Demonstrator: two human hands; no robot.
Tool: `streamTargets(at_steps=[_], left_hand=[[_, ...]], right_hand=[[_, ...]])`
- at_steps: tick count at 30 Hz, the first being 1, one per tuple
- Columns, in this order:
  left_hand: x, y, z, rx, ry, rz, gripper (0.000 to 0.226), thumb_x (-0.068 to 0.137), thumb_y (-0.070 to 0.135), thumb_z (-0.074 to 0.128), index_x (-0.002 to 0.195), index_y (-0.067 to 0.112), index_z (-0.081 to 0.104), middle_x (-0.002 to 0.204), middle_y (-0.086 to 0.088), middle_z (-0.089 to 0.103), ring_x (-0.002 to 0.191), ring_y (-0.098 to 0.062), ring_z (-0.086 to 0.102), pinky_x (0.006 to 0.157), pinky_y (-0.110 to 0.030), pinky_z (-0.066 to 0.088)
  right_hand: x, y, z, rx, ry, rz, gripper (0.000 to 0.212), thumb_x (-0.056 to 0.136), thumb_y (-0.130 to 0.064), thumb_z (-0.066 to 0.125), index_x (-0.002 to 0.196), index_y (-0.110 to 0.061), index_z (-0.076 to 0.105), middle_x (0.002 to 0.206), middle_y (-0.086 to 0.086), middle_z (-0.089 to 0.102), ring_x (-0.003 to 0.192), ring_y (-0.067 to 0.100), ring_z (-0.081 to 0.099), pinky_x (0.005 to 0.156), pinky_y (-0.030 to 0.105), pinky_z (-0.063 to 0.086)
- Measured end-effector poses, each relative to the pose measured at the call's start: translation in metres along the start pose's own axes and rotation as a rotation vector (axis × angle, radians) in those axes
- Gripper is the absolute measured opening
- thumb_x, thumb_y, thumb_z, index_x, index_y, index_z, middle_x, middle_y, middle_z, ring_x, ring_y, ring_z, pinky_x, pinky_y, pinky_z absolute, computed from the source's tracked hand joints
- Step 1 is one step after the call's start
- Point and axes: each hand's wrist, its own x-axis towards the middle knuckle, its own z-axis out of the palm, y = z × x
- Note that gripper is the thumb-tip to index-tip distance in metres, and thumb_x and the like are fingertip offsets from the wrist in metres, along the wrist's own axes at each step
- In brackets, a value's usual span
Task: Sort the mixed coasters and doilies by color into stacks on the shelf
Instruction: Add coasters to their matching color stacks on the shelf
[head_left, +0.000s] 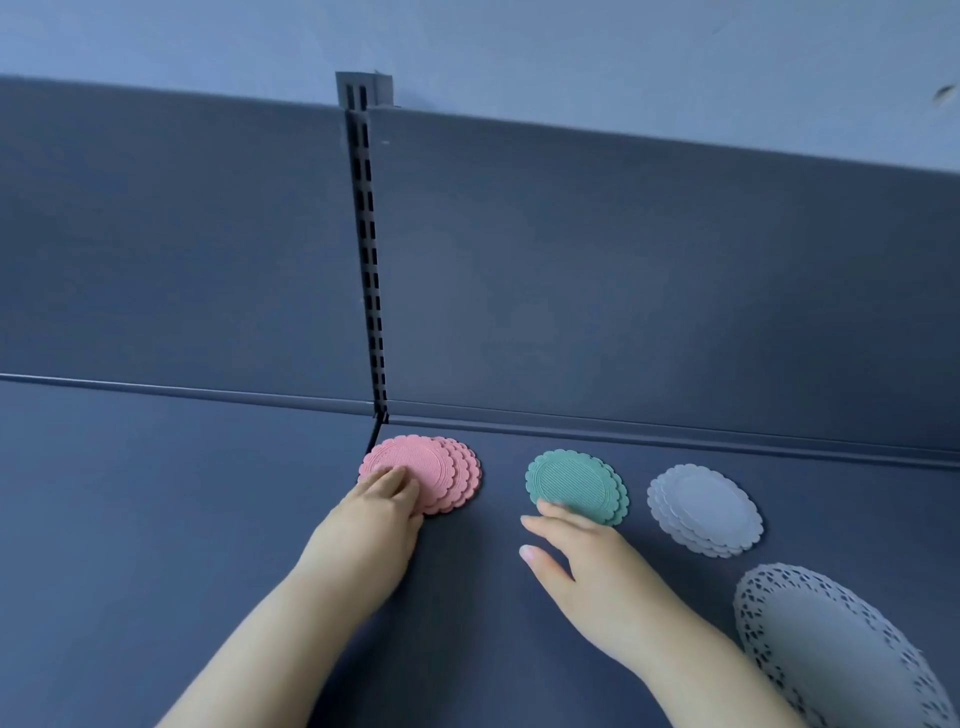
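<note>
A fanned stack of pink scalloped coasters lies on the dark shelf by the slotted upright. My left hand rests on its near left edge, fingers bent over the top coaster. To the right lies a small stack of green coasters. My right hand touches its near edge with straight fingertips, thumb held apart. Further right sits a stack of white scalloped coasters. A large white lace doily lies at the lower right, partly cut off by the frame.
The shelf's dark back panel rises just behind the stacks. A slotted metal upright divides it above the pink stack. A seam in the shelf runs down from the upright's foot.
</note>
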Motion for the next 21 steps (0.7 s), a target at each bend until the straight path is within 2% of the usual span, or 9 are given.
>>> streamTargets(at_steps=[1,3,5,7,10,12,14,17,21], left_hand=[[-0.002,0.003,-0.003,0.016,-0.027,-0.013,0.016,0.081,0.020,0.068,0.093,0.010,0.066,0.098,-0.002,0.061,0.095,-0.027,0.060,0.077,-0.035,0.054],[-0.004,0.011,-0.009,0.073,-0.037,0.002,0.028,0.066,0.024,0.082,0.089,0.013,0.071,0.091,-0.001,0.066,0.085,-0.027,0.066,0.069,-0.034,0.056],[-0.008,0.021,-0.014,0.103,0.004,0.054,0.028,0.064,0.028,0.080,0.088,0.017,0.073,0.089,0.000,0.068,0.080,-0.025,0.068,0.069,-0.034,0.057],[-0.012,0.032,-0.017,0.114,0.033,0.079,0.030,0.066,0.032,0.074,0.092,0.019,0.074,0.092,0.002,0.070,0.083,-0.023,0.068,0.072,-0.035,0.057],[-0.020,0.056,-0.020,0.127,0.083,0.062,0.036,0.064,0.033,0.082,0.096,0.018,0.074,0.094,0.001,0.071,0.085,-0.023,0.069,0.071,-0.035,0.056],[-0.027,0.078,-0.021,0.102,0.132,0.067,0.033,0.078,0.039,0.065,0.105,0.021,0.071,0.096,0.002,0.070,0.088,-0.021,0.068,0.068,-0.031,0.056],[-0.034,0.106,-0.022,0.080,0.143,0.087,0.044,0.083,0.044,0.043,0.111,0.022,0.068,0.100,0.003,0.070,0.093,-0.019,0.068,0.073,-0.031,0.056],[-0.043,0.155,-0.019,0.097,0.158,0.119,0.048,0.083,0.046,0.039,0.113,0.022,0.068,0.101,0.002,0.070,0.096,-0.020,0.068,0.081,-0.037,0.055],[-0.052,0.231,-0.014,0.077,0.135,0.114,0.045,0.085,0.047,0.039,0.107,0.024,0.071,0.100,0.003,0.071,0.094,-0.019,0.068,0.082,-0.037,0.054]], right_hand=[[0.000,-0.002,0.001,-0.003,0.000,-0.009,0.042,0.096,-0.043,0.036,0.138,-0.035,0.037,0.151,-0.018,0.020,0.138,-0.004,0.012,0.107,0.016,0.016],[0.000,-0.003,0.001,-0.014,0.000,-0.024,0.043,0.096,-0.044,0.036,0.138,-0.036,0.036,0.151,-0.019,0.019,0.138,-0.005,0.012,0.107,0.017,0.016],[-0.001,-0.002,0.001,-0.034,0.004,-0.037,0.042,0.096,-0.044,0.035,0.138,-0.038,0.035,0.151,-0.021,0.018,0.138,-0.005,0.011,0.108,0.018,0.017],[-0.005,0.002,-0.001,-0.055,0.015,-0.056,0.042,0.096,-0.045,0.035,0.138,-0.038,0.035,0.151,-0.021,0.019,0.138,-0.006,0.011,0.108,0.018,0.018],[-0.018,0.012,-0.007,-0.067,0.021,-0.095,0.042,0.096,-0.044,0.035,0.138,-0.039,0.035,0.151,-0.022,0.018,0.138,-0.007,0.009,0.107,0.017,0.018],[-0.030,0.022,-0.014,-0.078,0.019,-0.124,0.043,0.096,-0.044,0.034,0.139,-0.038,0.033,0.151,-0.022,0.017,0.138,-0.007,0.008,0.108,0.017,0.016],[-0.043,0.036,-0.023,-0.088,0.032,-0.149,0.043,0.096,-0.044,0.034,0.139,-0.038,0.032,0.152,-0.021,0.016,0.138,-0.006,0.006,0.109,0.017,0.015],[-0.066,0.067,-0.038,-0.106,0.072,-0.175,0.045,0.096,-0.045,0.034,0.140,-0.038,0.031,0.152,-0.020,0.014,0.139,-0.005,0.002,0.109,0.016,0.008],[-0.115,0.126,-0.060,-0.186,0.133,-0.207,0.048,0.096,-0.046,0.033,0.143,-0.037,0.025,0.153,-0.019,0.007,0.140,-0.002,-0.007,0.105,0.013,-0.003]])
